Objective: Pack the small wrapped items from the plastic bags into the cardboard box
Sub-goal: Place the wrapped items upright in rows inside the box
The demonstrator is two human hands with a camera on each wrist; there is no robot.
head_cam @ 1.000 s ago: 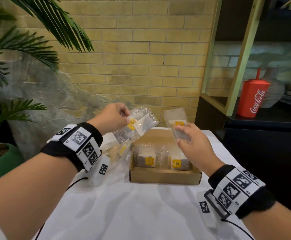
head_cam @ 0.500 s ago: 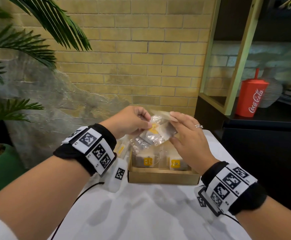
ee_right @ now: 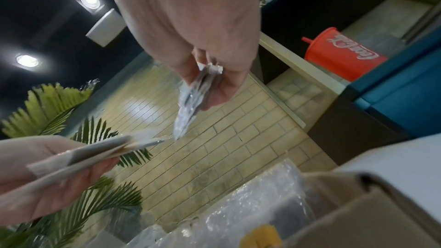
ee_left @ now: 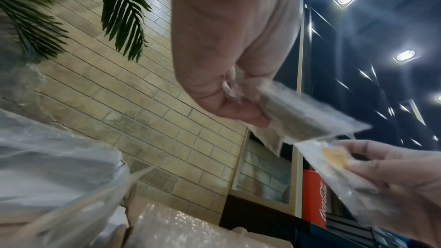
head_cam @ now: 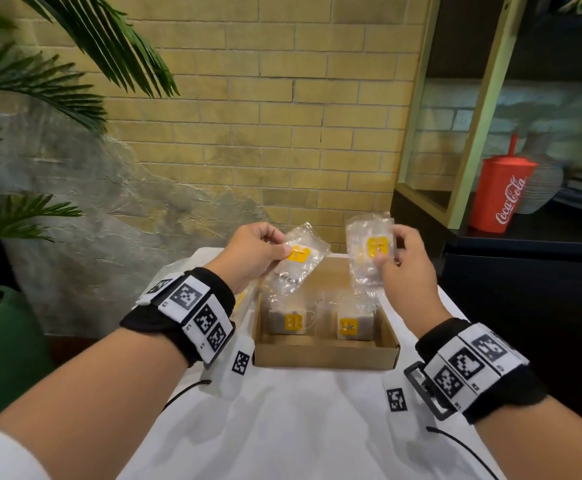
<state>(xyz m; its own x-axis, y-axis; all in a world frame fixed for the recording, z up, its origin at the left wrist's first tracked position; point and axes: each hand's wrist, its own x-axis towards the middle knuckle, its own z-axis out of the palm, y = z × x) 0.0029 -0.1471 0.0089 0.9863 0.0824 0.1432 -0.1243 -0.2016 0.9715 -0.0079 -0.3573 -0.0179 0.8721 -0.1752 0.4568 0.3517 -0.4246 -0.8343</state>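
My left hand pinches one clear-wrapped item with a yellow label above the far left of the cardboard box. In the left wrist view the same packet hangs from my fingers. My right hand pinches a second wrapped item, held upright above the box's far right; in the right wrist view that item is edge-on. Two wrapped items stand inside the box near its front wall. A plastic bag lies left of the box, mostly hidden by my left wrist.
The box sits on a white table. A brick wall is close behind. A dark shelf unit at the right carries a red Coca-Cola cup. Potted palms stand at the left.
Half a second ago both hands met on one bundle over the box. Now they have pulled apart, each holding its own wrapped item, and have risen slightly.
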